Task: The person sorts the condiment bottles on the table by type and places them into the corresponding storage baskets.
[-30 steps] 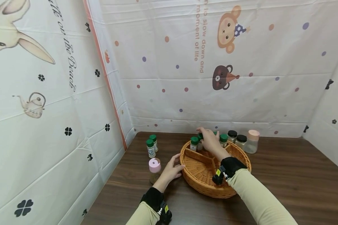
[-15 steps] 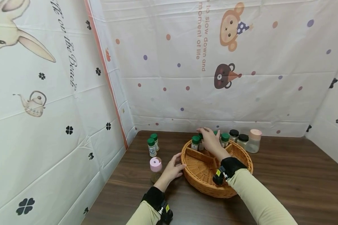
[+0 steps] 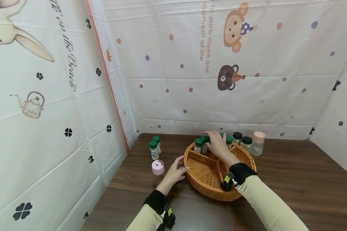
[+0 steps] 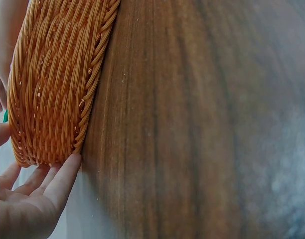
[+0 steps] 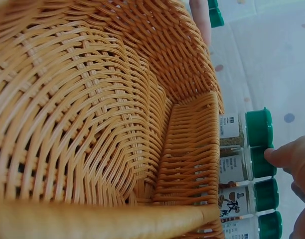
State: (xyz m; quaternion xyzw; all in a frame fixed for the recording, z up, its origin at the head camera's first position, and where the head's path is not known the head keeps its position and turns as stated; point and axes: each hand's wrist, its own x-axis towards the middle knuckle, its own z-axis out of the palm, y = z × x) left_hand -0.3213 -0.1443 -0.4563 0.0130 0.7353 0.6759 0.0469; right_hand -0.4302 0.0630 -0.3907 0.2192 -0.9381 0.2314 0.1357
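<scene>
A round wicker basket (image 3: 208,192) with dividers stands on the table. My left hand (image 3: 174,171) rests against its left wall; the fingertips (image 4: 68,172) touch the weave and the thumb lies by the rim. My right hand (image 3: 219,146) reaches over the back compartment, where several green-lidded spice jars stand in a row. In the right wrist view its thumb (image 5: 284,155) touches the lid of a spice jar (image 5: 264,162), second in the row. The end spice jar (image 5: 259,127) stands beside that one. More jars are partly hidden under the hand.
Left of the basket stand two green-lidded spice jars (image 3: 154,150) and a pink-lidded jar (image 3: 158,168). Behind the basket's right side are two black-lidded jars (image 3: 245,142) and a peach-lidded jar (image 3: 257,144). Printed cloth (image 3: 162,106) hangs around the dark wood table (image 3: 292,179).
The second spice jar shows more fully beside the right thumb, which has shifted slightly. The left hand stays at the basket's wall, and the head view shifts a little.
</scene>
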